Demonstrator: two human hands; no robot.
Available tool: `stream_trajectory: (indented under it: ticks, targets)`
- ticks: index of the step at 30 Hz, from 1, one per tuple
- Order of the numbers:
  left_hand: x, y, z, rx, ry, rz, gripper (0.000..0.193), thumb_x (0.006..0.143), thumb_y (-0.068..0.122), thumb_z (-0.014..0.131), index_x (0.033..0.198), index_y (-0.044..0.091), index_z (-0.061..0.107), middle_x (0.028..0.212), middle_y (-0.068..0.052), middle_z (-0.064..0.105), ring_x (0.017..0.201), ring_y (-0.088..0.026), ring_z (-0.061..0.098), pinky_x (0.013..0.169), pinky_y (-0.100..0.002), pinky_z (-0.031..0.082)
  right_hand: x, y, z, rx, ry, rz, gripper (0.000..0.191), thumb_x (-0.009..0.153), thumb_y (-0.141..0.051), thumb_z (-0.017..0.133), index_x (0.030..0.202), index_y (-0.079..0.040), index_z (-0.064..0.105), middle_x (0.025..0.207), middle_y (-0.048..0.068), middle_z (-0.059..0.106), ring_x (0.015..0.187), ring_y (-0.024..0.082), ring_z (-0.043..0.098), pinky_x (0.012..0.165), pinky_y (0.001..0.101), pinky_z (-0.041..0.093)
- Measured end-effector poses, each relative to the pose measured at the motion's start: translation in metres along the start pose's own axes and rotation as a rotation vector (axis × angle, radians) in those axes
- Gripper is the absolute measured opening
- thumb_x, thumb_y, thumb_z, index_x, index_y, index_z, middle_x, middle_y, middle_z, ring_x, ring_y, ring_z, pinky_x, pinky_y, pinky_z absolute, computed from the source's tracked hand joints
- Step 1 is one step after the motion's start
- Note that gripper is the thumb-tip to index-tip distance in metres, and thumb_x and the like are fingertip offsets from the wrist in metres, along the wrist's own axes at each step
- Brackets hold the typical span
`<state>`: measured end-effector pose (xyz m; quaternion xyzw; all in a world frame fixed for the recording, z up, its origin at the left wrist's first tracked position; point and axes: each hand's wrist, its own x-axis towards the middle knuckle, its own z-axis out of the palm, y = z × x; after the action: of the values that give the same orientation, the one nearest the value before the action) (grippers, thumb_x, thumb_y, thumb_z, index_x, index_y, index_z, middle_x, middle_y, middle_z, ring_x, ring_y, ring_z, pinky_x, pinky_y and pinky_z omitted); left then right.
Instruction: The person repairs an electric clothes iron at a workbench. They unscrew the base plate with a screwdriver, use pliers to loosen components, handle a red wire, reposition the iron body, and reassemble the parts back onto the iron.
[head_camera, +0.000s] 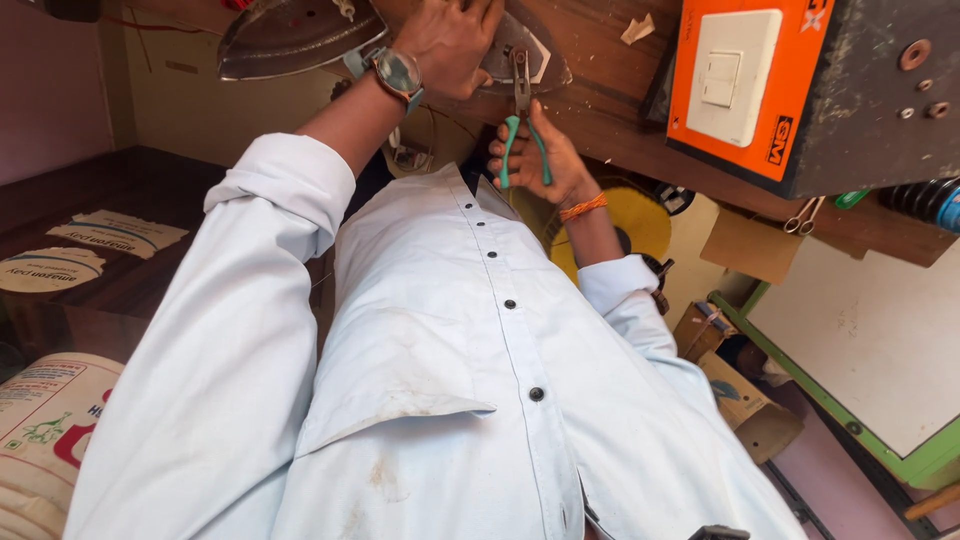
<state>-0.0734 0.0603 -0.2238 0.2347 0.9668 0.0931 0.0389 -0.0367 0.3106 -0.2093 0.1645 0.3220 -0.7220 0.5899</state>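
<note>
My left hand (450, 40), with a wristwatch (397, 72) on its wrist, grips an old metal clothes iron (290, 35) lying on the wooden bench (600, 110) at the top of the view. My right hand (545, 160), with an orange thread around the wrist, is shut on green-handled pliers (520, 140). The jaws point up and touch the iron's rear part, just under my left hand. My white buttoned shirt (450, 350) and both sleeves fill the lower view.
An orange box with a white switch (730, 80) sits on a dark block at top right, and small scissors (805, 215) lie below it. A yellow disc (640, 220), cardboard boxes (740, 400), a green-framed white board (880, 340) and a printed sack (45, 430) lie around me.
</note>
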Motion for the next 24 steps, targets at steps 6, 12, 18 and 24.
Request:
stream_trajectory:
  ticks: [6,12,18,24]
  targets:
    - [0.005,-0.001,-0.012,0.072,0.090,0.003,0.092,0.070,0.055,0.086,0.127,-0.011,0.059,0.135,-0.026,0.061,0.114,-0.045,0.063,0.072,-0.047,0.059,0.011,0.011,0.019,0.107,0.043,-0.095,0.059,0.098,-0.068,0.048,0.104,-0.011,0.061,0.099,0.008,0.062,0.094,0.026,0.065,0.084,0.0511,0.059]
    - [0.005,-0.005,-0.035,-0.119,-0.079,-0.115,0.106,0.070,0.063,0.087,0.146,-0.002,0.052,0.146,-0.020,0.056,0.121,-0.044,0.060,0.082,-0.053,0.057,-0.009,0.011,0.022,-0.088,0.024,-0.228,0.041,0.104,-0.031,0.060,0.136,-0.007,0.056,0.122,0.012,0.064,0.113,0.027,0.066,0.096,0.0566,0.059]
    - [-0.020,-0.020,-0.034,-0.117,-0.083,-0.189,0.114,0.054,0.056,0.094,0.148,0.010,0.048,0.152,-0.010,0.046,0.126,-0.044,0.053,0.072,-0.050,0.058,-0.023,0.005,0.029,-0.251,0.062,-0.052,0.057,0.095,-0.009,0.057,0.150,-0.003,0.044,0.137,0.020,0.062,0.123,0.033,0.064,0.095,0.0591,0.058]
    - [-0.023,-0.028,-0.023,-0.083,-0.016,-0.166,0.093,0.070,0.034,0.093,0.152,0.016,0.051,0.158,-0.004,0.048,0.129,-0.039,0.056,0.080,-0.046,0.060,0.013,-0.033,0.022,-0.263,-0.134,0.074,0.059,0.094,-0.007,0.055,0.151,-0.001,0.042,0.139,0.024,0.060,0.123,0.039,0.064,0.099,0.0615,0.057]
